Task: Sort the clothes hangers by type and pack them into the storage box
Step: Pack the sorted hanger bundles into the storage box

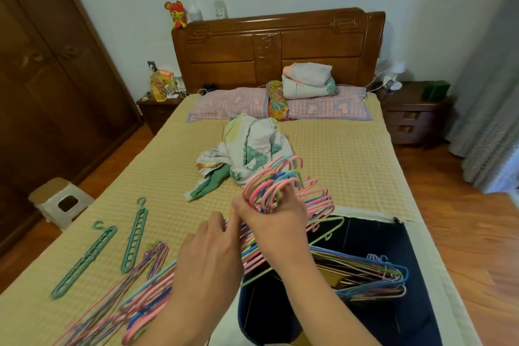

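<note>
While the right hand grips a bunch of hangers over the box, the left hand fingers its edge. Some hangers are packed; a pile and two green racks wait on the bed.

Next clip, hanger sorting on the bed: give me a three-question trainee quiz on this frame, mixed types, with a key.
1. True or false: the right hand grips a bundle of hangers by their hooks.
2. How many green ladder-shaped hangers lie flat on the bed?
3. The dark storage box is: A) on the stool, B) at the bed's near edge below the hands, C) on the nightstand.

Key: 1 true. 2 two. 3 B.
</note>
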{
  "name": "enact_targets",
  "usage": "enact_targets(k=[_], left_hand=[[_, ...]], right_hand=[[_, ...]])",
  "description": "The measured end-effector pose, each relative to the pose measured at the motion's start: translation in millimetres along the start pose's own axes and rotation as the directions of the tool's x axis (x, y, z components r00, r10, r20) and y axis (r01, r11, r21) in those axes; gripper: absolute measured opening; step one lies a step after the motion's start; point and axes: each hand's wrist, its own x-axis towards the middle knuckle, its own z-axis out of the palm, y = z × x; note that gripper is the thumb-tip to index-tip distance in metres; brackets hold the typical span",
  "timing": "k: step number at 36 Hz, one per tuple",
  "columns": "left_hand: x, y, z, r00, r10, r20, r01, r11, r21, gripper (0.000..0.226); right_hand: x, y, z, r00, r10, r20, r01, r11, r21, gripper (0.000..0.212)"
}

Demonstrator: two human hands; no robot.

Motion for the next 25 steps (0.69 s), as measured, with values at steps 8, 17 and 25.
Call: enact_targets(k=[8,17,25], left_hand=[[-8,14,1,0.971,0.044,0.233,0.012,0.972,-0.234,0.060],[16,8,-34,0.916,0.127,0.380,0.366,0.123,-0.922,0.085],[34,21,-52,0.963,0.185,0.197,0.093,0.457,-0.885,0.027]], right_hand=[[0,8,-9,0.995,-0.046,-0.093,0.040,0.997,-0.065,0.056],[-4,4,-38,0.996,-0.083,0.030,0.080,0.993,0.091,0.026],[-22,4,-53,0.932,-0.220,0.288,0.208,0.975,0.072,0.037]])
